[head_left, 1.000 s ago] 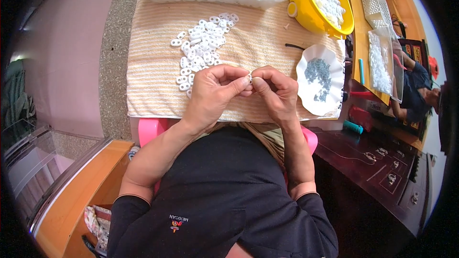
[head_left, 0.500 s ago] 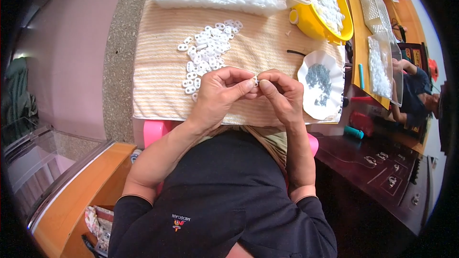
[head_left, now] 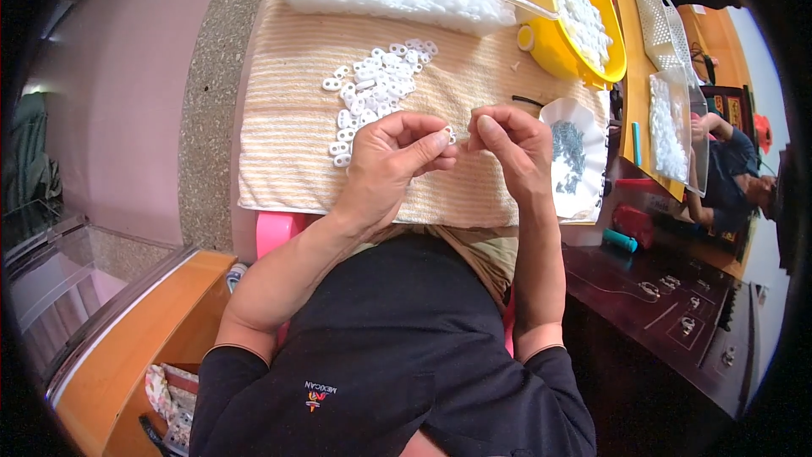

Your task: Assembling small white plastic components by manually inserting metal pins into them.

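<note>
My left hand [head_left: 391, 159] pinches a small white plastic piece [head_left: 451, 133] between thumb and forefinger, above the striped towel. A short gap to the right, my right hand [head_left: 514, 148] has its thumb and forefinger pressed together; anything between them is too small to make out. Beyond my left hand lies a loose pile of white two-hole plastic pieces [head_left: 376, 85], partly covered by its fingers. Beside my right hand sits a white fluted paper dish [head_left: 554, 114] with tiny dark grey bits [head_left: 568, 152], its near left edge hidden behind the hand.
A striped towel [head_left: 296, 110] covers the work surface. At its far side stand a clear bin [head_left: 397, 8] and a yellow bucket [head_left: 550, 55], both holding white pieces. A thin black stick [head_left: 526, 101] lies by the dish. Another person [head_left: 732, 148] sits at the right.
My hands, which met at the small white piece, have come apart. The right has moved slightly right, while the piece stays in my left fingers. The view has shifted slightly.
</note>
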A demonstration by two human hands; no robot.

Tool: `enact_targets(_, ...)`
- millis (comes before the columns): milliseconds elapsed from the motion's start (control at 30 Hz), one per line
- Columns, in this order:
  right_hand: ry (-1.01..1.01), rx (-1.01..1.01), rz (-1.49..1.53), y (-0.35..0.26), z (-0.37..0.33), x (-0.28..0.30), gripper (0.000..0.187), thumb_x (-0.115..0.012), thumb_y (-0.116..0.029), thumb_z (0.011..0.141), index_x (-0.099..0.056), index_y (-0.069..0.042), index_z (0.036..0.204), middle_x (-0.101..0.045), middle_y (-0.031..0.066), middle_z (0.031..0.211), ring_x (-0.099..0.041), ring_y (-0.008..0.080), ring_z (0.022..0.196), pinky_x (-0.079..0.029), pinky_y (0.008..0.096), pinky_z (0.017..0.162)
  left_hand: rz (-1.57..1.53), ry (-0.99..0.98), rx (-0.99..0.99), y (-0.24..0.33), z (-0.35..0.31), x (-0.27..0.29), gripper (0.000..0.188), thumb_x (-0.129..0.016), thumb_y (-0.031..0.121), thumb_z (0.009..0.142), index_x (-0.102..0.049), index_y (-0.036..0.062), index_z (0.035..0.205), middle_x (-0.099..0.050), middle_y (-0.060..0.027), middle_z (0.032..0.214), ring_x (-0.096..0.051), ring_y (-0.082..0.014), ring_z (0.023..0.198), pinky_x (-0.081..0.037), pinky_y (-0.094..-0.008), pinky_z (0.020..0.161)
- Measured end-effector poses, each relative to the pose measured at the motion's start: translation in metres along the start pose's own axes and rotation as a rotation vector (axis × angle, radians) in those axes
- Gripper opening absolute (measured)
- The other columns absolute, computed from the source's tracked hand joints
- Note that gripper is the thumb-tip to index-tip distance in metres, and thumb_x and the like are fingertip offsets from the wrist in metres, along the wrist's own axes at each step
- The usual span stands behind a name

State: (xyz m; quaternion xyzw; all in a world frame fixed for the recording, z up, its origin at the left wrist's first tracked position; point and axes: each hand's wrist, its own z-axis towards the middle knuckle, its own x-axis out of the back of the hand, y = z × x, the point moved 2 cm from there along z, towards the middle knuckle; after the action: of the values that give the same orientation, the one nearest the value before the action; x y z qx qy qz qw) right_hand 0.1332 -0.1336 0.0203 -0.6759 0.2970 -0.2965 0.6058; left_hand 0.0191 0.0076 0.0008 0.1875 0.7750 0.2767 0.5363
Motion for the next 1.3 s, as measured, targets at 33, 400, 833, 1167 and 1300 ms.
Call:
enact_targets(33, 0.0, 0.001, -0.001, 0.0, 0.005, -0.001, 0.018, -0.061, -0.012, 0.091, -0.064, 0.005, 0.099, -0.064, 0.0066, 0.082, -0.061, 0.0121, 0.071, -0.053, 0.0257, 0.068, -0.001, -0.001, -0.001, -0.001, 0.001, 0.001, 0.013, -0.062, 0.003, 0.089, -0.062, 0.0001, 0.101, -0.067, -0.0084, 0.088, -0.066, -0.0154, 0.081, -0.057, -0.0286, 0.075)
enact_targets(400, 0.058, 0.416, -0.963, -0.004, 0.07, -0.026, 0.019, -0.062, -0.011, 0.084, -0.066, -0.004, 0.101, -0.065, 0.012, 0.088, -0.064, 0.0246, 0.071, -0.048, 0.0338, 0.062, -0.05, 0.021, -0.021, 0.001, 0.001, 0.002, 0.012, -0.063, 0.003, 0.088, -0.062, 0.001, 0.1, -0.067, -0.0073, 0.089, -0.066, -0.0143, 0.081, -0.057, -0.0274, 0.074)
enact_targets(833, -0.048, 0.338, -1.143, -0.007, 0.08, -0.03, 0.018, -0.061, -0.02, 0.085, -0.065, -0.006, 0.096, -0.062, 0.0142, 0.091, -0.061, 0.0342, 0.084, -0.047, 0.0426, 0.072, -0.07, 0.045, -0.052, 0.005, 0.001, 0.001, 0.012, -0.065, 0.006, 0.088, -0.063, -0.0012, 0.097, -0.066, -0.0078, 0.083, -0.066, -0.0127, 0.075, -0.056, -0.026, 0.072)
enact_targets(1167, -0.096, 0.311, -1.135, -0.01, 0.069, -0.024, 0.02, -0.066, -0.02, 0.081, -0.065, -0.003, 0.091, -0.065, 0.0169, 0.081, -0.062, 0.0347, 0.076, -0.048, 0.0404, 0.066, -0.063, 0.045, -0.051, 0.002, 0.002, 0.002, 0.011, -0.065, 0.005, 0.087, -0.063, 0.0005, 0.097, -0.066, -0.0071, 0.086, -0.066, -0.0135, 0.077, -0.057, -0.0267, 0.072)
enact_targets(1300, -0.067, 0.339, -1.0, -0.008, 0.058, -0.018, 0.019, -0.066, -0.015, 0.082, -0.066, -0.002, 0.096, -0.065, 0.0153, 0.081, -0.064, 0.0273, 0.074, -0.048, 0.0368, 0.065, -0.076, 0.069, -0.057, 0.003, 0.002, 0.0, 0.012, -0.065, 0.006, 0.087, -0.063, -0.0009, 0.097, -0.066, -0.0068, 0.083, -0.065, -0.0124, 0.074, -0.056, -0.0256, 0.07)
